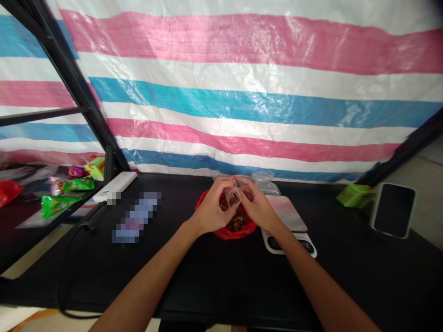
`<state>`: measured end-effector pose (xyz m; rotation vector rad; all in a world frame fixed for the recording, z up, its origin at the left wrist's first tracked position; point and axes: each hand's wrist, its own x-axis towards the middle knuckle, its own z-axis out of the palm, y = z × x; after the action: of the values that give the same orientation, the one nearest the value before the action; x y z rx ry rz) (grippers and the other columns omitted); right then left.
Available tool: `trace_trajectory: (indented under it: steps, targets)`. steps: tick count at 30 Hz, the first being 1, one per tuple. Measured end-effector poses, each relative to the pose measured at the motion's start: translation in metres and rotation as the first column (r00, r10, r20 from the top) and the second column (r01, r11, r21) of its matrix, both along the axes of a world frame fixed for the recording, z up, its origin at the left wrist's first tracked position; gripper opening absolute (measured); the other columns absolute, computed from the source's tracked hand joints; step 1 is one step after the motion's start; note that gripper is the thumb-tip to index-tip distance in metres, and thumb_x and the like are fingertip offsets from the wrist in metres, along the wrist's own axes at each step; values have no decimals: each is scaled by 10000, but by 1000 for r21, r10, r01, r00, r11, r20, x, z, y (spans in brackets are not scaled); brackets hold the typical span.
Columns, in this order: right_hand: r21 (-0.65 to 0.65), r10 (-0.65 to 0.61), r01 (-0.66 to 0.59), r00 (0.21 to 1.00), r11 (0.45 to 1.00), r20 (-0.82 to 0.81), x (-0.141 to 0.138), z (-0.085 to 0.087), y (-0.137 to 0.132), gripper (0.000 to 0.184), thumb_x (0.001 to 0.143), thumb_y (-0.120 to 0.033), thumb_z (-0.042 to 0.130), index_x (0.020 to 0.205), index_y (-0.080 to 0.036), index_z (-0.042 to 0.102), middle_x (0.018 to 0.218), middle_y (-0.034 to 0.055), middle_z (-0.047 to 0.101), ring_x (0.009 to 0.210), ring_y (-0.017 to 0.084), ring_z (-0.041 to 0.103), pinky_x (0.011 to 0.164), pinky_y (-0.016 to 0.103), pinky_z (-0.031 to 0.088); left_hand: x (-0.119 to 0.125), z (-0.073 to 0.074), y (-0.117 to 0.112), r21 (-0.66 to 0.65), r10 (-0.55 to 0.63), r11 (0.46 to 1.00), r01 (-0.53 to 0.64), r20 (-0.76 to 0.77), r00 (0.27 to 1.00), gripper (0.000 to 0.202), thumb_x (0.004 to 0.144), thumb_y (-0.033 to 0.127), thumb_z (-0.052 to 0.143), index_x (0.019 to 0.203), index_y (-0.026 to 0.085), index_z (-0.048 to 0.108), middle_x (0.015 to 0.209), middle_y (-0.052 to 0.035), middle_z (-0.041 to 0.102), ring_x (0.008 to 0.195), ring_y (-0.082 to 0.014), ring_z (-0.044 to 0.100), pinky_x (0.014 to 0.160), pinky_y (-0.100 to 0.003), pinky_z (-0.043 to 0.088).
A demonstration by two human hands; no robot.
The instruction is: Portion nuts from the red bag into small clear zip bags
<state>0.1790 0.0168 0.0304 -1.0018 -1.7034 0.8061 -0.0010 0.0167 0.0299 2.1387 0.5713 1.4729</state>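
Observation:
Between my two hands is a small clear plastic bag [233, 198], its mouth spread open toward me. My left hand [212, 210] grips its left side with curled fingers, and my right hand [256, 204] has the right side. Directly beneath them sits a red plastic bag [228, 234], open at the top. Brown dried pieces [237, 222] fill it; their exact kind is too small to tell. Some brown shows through the clear bag, but whether it lies inside cannot be made out. Beside my right wrist is a flat kitchen scale [289, 214], partly covered by the forearm.
Crumpled clear bags [266, 183] lie behind the scale. Rightward are a green box [355, 195] and a propped phone [393, 210]. At left are a white power bank [121, 184], a black cable [64, 258], and snack packets [79, 184]. A striped sheet [242, 108] hangs behind the table.

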Motion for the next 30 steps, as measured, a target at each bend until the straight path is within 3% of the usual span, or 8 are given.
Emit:
trace_trajectory:
  steps: [6, 10, 13, 16, 19, 24, 26, 30]
  targets:
    - [77, -52, 51, 998, 996, 21, 2, -1, 3, 373, 984, -349, 596, 1342, -261, 547, 1048, 54, 753, 984, 240, 726, 927, 417, 567, -6, 3, -3, 1, -124, 992, 124, -53, 991, 765, 612, -10, 581, 1321, 240, 439, 1423, -131, 440, 1440, -323, 387, 1236, -579, 287]
    - [163, -79, 67, 994, 984, 71, 3, -2, 5, 202, 972, -304, 603, 1162, -234, 597, 1054, 62, 742, 999, 240, 717, 960, 430, 547, -7, 3, -4, -176, -156, 974, 145, -48, 987, 636, 684, 22, 563, 1273, 252, 489, 1503, -128, 394, 1486, -310, 345, 1247, -554, 294]
    - [181, -79, 67, 995, 981, 60, 3, -3, 5, 159, 964, -288, 609, 1112, -231, 594, 1053, 58, 731, 997, 229, 710, 959, 420, 549, -4, -2, 0, -328, -150, 930, 166, 74, 986, 493, 803, 82, 546, 1256, 269, 495, 1547, -102, 362, 1517, -280, 332, 1239, -528, 339]
    - [164, -88, 84, 996, 983, 14, 2, -2, 3, 181, 954, -296, 628, 1120, -233, 595, 1072, 59, 717, 995, 223, 705, 948, 407, 563, 0, -9, 6, -424, -88, 891, 163, 191, 978, 454, 890, 192, 611, 1296, 284, 430, 1541, -96, 382, 1479, -253, 412, 1212, -506, 398]
    - [161, -102, 107, 994, 981, -39, 0, 0, 2, 195, 950, -302, 645, 1130, -240, 606, 1103, 63, 707, 976, 217, 708, 934, 399, 573, 1, -13, 10, -493, -41, 855, 158, 239, 970, 553, 871, 305, 731, 1305, 267, 391, 1450, -129, 473, 1337, -246, 563, 1106, -475, 513]
    - [105, -59, 78, 983, 991, -174, -3, -1, 1, 234, 934, -303, 667, 1152, -261, 591, 1122, 54, 693, 995, 215, 719, 900, 382, 600, -2, -9, 9, -592, -163, 762, 263, 217, 962, 611, 847, 348, 784, 1316, 260, 402, 1123, -68, 678, 1031, -220, 721, 966, -447, 585]
    - [99, -46, 65, 981, 993, -190, -2, 0, -1, 278, 919, -285, 676, 1177, -268, 575, 1129, 50, 665, 1011, 211, 710, 906, 377, 603, -3, -8, 8, -572, -179, 780, 255, 186, 966, 572, 857, 322, 773, 1312, 254, 434, 1072, -53, 700, 1001, -218, 726, 947, -431, 589]
    - [73, 50, -37, 983, 997, -177, -2, 4, -6, 537, 883, -270, 707, 1361, -306, 466, 1290, 69, 558, 1149, 216, 657, 1041, 413, 560, -4, -10, 10, -454, -125, 878, 151, 87, 988, 493, 891, 279, 723, 1324, 239, 492, 1155, -77, 696, 1097, -228, 700, 1029, -438, 551]
